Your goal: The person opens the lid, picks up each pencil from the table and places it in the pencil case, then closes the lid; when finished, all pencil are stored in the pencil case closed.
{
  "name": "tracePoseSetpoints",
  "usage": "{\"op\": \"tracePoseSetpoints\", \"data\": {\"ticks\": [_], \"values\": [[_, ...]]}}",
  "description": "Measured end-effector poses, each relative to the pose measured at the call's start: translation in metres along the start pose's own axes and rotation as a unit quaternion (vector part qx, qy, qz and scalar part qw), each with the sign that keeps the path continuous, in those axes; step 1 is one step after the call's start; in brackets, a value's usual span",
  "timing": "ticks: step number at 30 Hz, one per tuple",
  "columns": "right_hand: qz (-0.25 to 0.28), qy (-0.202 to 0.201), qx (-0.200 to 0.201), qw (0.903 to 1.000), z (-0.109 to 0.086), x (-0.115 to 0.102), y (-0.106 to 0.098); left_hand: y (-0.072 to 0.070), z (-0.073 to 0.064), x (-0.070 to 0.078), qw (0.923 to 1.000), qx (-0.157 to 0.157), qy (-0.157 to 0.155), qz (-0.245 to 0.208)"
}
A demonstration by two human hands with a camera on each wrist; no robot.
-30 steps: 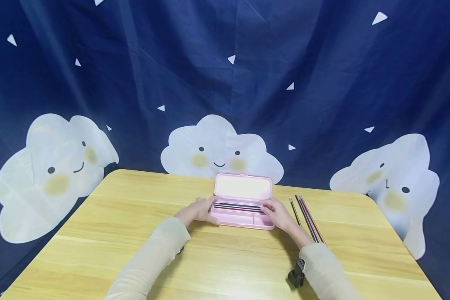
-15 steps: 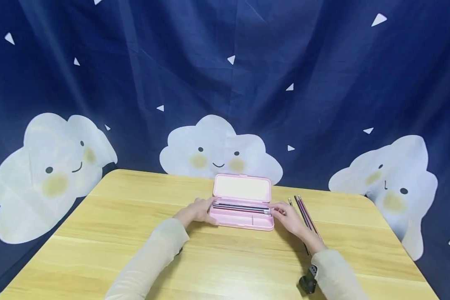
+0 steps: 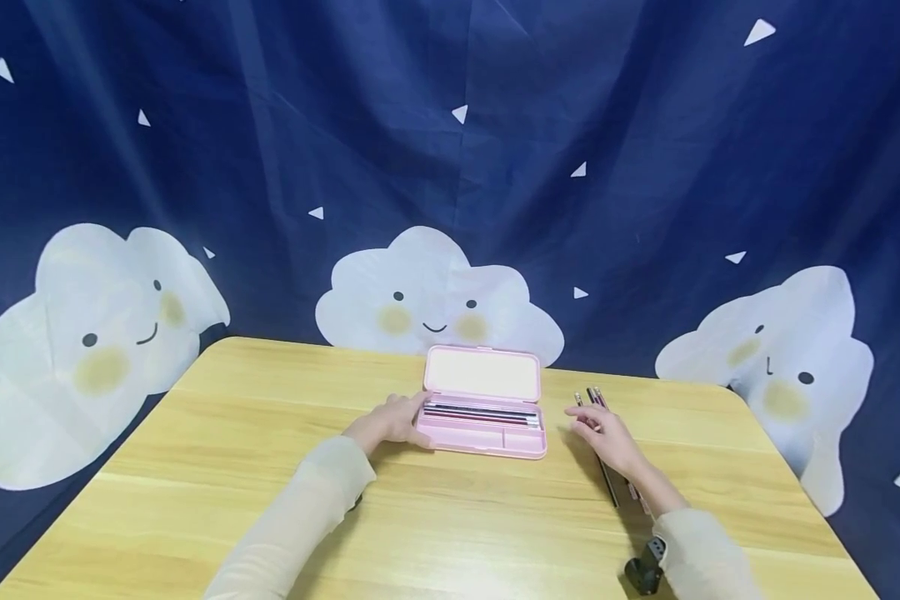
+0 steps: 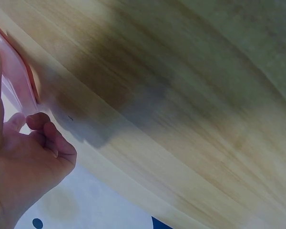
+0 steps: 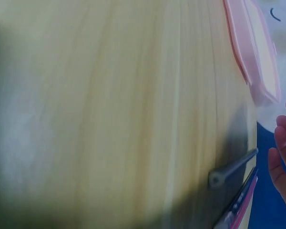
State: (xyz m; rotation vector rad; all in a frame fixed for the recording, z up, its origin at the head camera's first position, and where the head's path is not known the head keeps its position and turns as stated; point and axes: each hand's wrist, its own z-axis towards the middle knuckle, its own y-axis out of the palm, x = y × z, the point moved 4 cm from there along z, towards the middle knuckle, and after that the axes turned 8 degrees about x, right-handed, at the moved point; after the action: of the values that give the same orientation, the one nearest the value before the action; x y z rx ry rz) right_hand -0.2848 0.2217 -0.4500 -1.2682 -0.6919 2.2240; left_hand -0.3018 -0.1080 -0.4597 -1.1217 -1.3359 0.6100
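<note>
A pink pencil case point(image 3: 461, 436) lies on the table with its lid raised at the back. Several dark and red pencils point(image 3: 480, 415) lie side by side in its rear compartment. My left hand point(image 3: 393, 419) holds the case's left end, thumb at the front corner; in the left wrist view, that hand point(image 4: 28, 167) meets the pink edge point(image 4: 19, 78). To the right of the case, my right hand point(image 3: 606, 437) hovers over loose pencils, fingers relaxed and holding nothing. A single dark pencil point(image 5: 232, 169) and a bundle of pencils point(image 5: 243, 202) lie below it, partly hidden in the head view.
The wooden table point(image 3: 450, 517) extends to a back edge close behind the case. A dark blue curtain point(image 3: 390, 125) with smiling clouds hangs behind it. A black wrist camera point(image 3: 645, 567) sits under the right sleeve.
My right hand has left the pencils in the case and moved right, past the case's right end, to above the loose pencils. The left hand stays at the case.
</note>
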Motion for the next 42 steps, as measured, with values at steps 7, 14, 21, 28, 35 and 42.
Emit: {"op": "tracePoseSetpoints", "data": {"ticks": [7,14,21,28,35,42], "values": [[-0.009,0.005,0.013,0.9999,-0.003,0.006,-0.014,-0.002,-0.003,0.004,1.0,-0.002,0.0,0.0],[-0.028,0.055,0.023,0.9978,-0.008,0.017,-0.027,-0.005,-0.005,0.006,1.0,0.003,0.003,0.008],[-0.036,0.064,0.008,0.9972,-0.013,0.027,-0.039,-0.006,-0.006,0.008,0.9998,0.005,0.002,0.017],[-0.054,0.082,-0.007,0.9952,-0.019,0.036,-0.047,-0.006,-0.007,0.006,0.9998,0.011,0.011,0.013],[-0.092,0.086,-0.035,0.9914,-0.023,0.042,-0.05,-0.004,-0.005,0.006,0.9999,0.01,0.011,0.008],[-0.111,0.08,-0.057,0.989,-0.024,0.045,-0.047,-0.005,-0.005,0.007,0.9999,0.008,0.01,0.009]]}}
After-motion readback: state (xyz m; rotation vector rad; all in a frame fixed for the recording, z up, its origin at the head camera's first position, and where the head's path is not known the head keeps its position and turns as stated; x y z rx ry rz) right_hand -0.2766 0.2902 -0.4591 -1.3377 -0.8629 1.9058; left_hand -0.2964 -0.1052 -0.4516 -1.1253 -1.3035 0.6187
